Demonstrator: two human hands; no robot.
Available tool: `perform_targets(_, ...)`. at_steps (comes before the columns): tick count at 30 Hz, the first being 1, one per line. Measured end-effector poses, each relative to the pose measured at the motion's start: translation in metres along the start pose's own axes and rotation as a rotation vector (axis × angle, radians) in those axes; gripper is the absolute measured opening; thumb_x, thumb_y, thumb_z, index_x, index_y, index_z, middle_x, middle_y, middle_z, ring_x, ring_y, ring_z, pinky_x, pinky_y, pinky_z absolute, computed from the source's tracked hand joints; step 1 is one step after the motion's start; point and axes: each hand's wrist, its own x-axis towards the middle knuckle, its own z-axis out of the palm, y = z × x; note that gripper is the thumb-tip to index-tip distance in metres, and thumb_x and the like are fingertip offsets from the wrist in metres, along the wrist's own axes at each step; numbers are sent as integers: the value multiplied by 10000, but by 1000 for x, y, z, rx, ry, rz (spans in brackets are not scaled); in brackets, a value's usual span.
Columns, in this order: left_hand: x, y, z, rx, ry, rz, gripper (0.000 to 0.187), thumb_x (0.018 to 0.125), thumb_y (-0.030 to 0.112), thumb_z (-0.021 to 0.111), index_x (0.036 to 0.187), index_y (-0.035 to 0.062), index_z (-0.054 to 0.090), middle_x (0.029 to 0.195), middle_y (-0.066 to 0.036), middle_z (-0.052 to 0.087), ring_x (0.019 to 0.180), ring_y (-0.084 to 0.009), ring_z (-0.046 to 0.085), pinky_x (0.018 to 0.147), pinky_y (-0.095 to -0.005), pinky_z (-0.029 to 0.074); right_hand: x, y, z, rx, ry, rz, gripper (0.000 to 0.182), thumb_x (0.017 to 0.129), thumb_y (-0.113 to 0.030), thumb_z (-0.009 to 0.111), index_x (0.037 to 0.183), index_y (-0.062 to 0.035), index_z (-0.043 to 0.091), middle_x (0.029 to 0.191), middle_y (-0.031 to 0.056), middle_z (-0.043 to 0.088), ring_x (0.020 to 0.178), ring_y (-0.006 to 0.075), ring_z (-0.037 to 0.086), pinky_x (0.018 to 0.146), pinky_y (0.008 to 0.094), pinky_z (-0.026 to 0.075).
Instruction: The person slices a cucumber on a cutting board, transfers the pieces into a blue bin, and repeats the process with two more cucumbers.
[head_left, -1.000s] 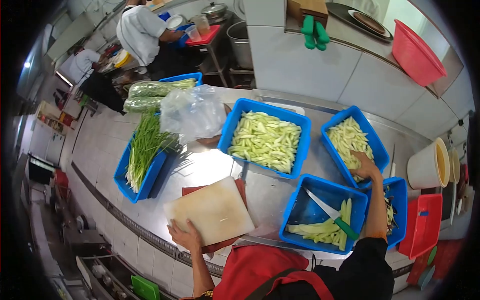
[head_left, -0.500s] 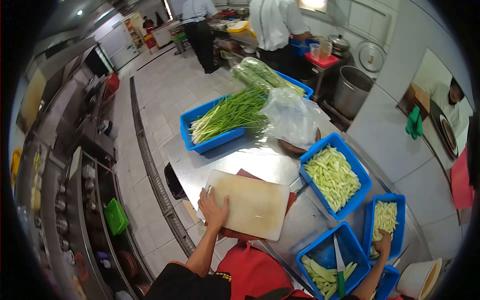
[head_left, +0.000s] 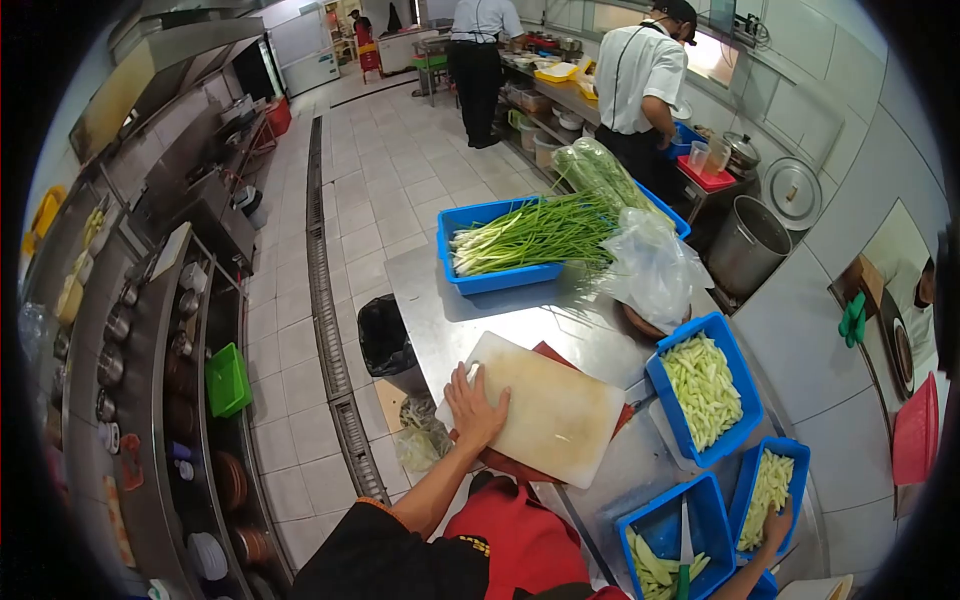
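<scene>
My left hand [head_left: 474, 410] lies flat on the left side of a white cutting board [head_left: 555, 415], fingers spread. Under the board, a reddish-brown sheet or board [head_left: 548, 352] sticks out. My right hand [head_left: 777, 526] reaches into a small blue bin [head_left: 740, 500] and touches the pale green cut vegetable pieces [head_left: 770, 480] in it; its fingertips are partly hidden. Beside it, another blue bin [head_left: 655, 522] holds larger green pieces [head_left: 655, 575] and a green-handled knife [head_left: 686, 540]. A bigger blue bin [head_left: 752, 425] stands behind, full of pale green cut pieces [head_left: 702, 385].
Green onions [head_left: 530, 235] fill a blue bin [head_left: 500, 278] at the table's far end, beside bagged greens [head_left: 598, 175] and a clear plastic bag [head_left: 650, 260]. A black-lined bin [head_left: 385, 335] stands left of the steel table [head_left: 430, 280]. Two people in white shirts [head_left: 632, 80] work farther back.
The view has swung, so the table sits farther right and more of the room shows. My left hand stays on the board. My right hand remains in the small bin.
</scene>
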Motion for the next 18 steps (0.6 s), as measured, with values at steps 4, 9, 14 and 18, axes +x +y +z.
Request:
perform_targets(4, -1, -4, 4, -1, 11, 12, 755, 880, 500, 652, 1438, 11, 507, 1555, -301, 312, 1456, -448, 262, 1188, -602, 184, 7, 62, 73, 161, -247, 77, 603, 920, -231, 665, 1439, 30, 503, 1441, 268, 536, 1320, 409, 526, 1100, 444, 414)
perform_targets(9, 0, -4, 4, -2, 17, 20, 742, 886, 491, 645, 1436, 11, 510, 1552, -302, 313, 1453, -452, 262, 1191, -598, 176, 24, 71, 63, 63, -331, -28, 604, 786, -286, 780, 1305, -11, 638, 1168, 213, 719, 1094, 388, 667, 917, 437, 527)
perform_targets(14, 1, -2, 0, 17, -27, 16, 758, 878, 481, 674, 1433, -8, 507, 1531, -305, 333, 1453, -444, 269, 1181, -611, 185, 17, 59, 60, -230, -217, -83, 594, 656, -185, 763, 1203, 27, 673, 1136, 280, 692, 1086, 466, 634, 946, 458, 517)
perform_targets(18, 3, -6, -1, 20, -56, 95, 759, 879, 476, 676, 1430, -18, 506, 1535, -310, 336, 1452, -448, 274, 1184, -596, 187, 27, 47, 35, 149, -50, 123, 676, 685, -206, 858, 1282, 5, 622, 1262, 244, 630, 1164, 399, 602, 957, 442, 515)
